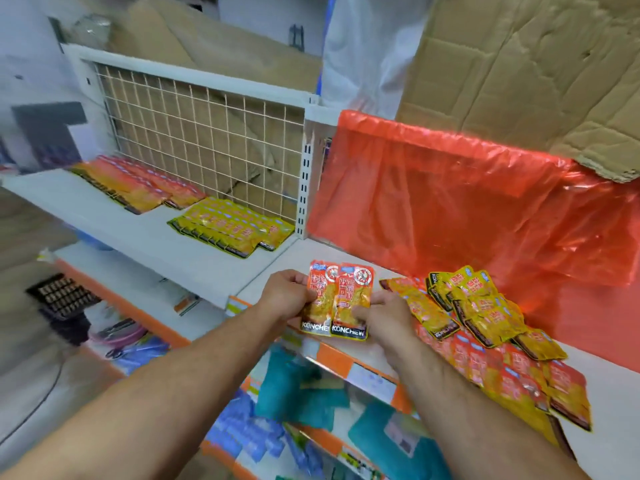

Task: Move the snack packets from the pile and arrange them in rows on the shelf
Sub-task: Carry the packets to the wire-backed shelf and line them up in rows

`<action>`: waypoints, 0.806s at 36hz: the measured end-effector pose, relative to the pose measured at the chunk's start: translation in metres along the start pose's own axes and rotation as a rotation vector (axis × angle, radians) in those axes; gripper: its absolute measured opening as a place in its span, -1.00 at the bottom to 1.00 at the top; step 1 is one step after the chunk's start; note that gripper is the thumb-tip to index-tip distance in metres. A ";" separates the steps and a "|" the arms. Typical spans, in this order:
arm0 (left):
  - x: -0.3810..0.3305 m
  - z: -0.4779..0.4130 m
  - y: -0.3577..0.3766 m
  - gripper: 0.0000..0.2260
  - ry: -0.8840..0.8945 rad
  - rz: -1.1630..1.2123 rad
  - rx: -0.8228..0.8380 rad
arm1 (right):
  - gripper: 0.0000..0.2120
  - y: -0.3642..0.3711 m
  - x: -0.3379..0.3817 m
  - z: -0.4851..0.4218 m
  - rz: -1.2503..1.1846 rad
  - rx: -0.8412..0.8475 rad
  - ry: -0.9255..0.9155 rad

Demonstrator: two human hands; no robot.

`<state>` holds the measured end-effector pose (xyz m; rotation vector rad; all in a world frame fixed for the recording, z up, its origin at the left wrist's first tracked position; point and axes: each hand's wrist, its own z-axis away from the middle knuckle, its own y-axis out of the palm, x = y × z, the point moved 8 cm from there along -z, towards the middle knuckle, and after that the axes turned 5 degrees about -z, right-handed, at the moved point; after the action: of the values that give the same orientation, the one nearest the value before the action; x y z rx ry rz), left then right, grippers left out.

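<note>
My left hand (pixel 285 296) and right hand (pixel 382 317) each pinch one of two orange packets (pixel 337 299) in curled fingers, at the shelf (pixel 298 261) front edge. The pile (pixel 485 320) lies just right (red plastic sheet (pixel 467 202) behind it). A yellow row (pixel 232 226) and an orange row (pixel 138 185) lie against the wire grid (pixel 197 143).

Two packets (pixel 337 299) on shelf (pixel 606 393) edge, pile (pixel 485 327) to their right, packet rows (pixel 232 226) on left shelf (pixel 104 216)

Glossy orange and yellow foil-plastic snack packets (pixel 337 299); matt white painted metal shelf (pixel 138 233); thin white wire grid (pixel 207 147); shiny crinkled red plastic sheet (pixel 467 209); rough brown cardboard (pixel 519 64).
</note>
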<state>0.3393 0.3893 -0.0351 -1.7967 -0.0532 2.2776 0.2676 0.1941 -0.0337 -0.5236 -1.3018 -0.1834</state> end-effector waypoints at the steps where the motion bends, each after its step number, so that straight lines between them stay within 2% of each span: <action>1: 0.002 -0.005 -0.017 -0.86 0.000 0.000 -0.010 | -0.87 0.015 0.006 0.000 0.007 0.006 -0.003; 16: 0.033 -0.060 -0.244 -0.87 -0.036 0.072 -0.225 | -0.90 0.244 0.071 -0.018 -0.003 0.248 -0.012; 18: 0.035 -0.067 -0.262 -0.87 -0.043 0.081 -0.247 | -0.91 0.266 0.077 -0.025 0.017 0.284 -0.020; 21: 0.034 -0.081 -0.284 -0.85 -0.046 0.121 -0.271 | -0.73 0.296 0.086 -0.039 0.050 0.327 -0.061; 23: 0.032 -0.093 -0.299 -0.85 -0.038 0.122 -0.293 | -0.68 0.315 0.095 -0.050 0.041 0.353 -0.078; 26: 0.028 -0.119 -0.322 -0.88 -0.028 0.099 -0.319 | -0.75 0.340 0.106 -0.072 0.003 0.366 -0.082; 29: 0.026 -0.145 -0.342 -0.87 -0.032 0.080 -0.353 | -0.73 0.364 0.113 -0.096 -0.001 0.389 -0.084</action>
<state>0.5299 0.7095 -0.0355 -1.9563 -0.4218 2.4770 0.5327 0.4839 -0.0388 -0.2005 -1.3771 0.0927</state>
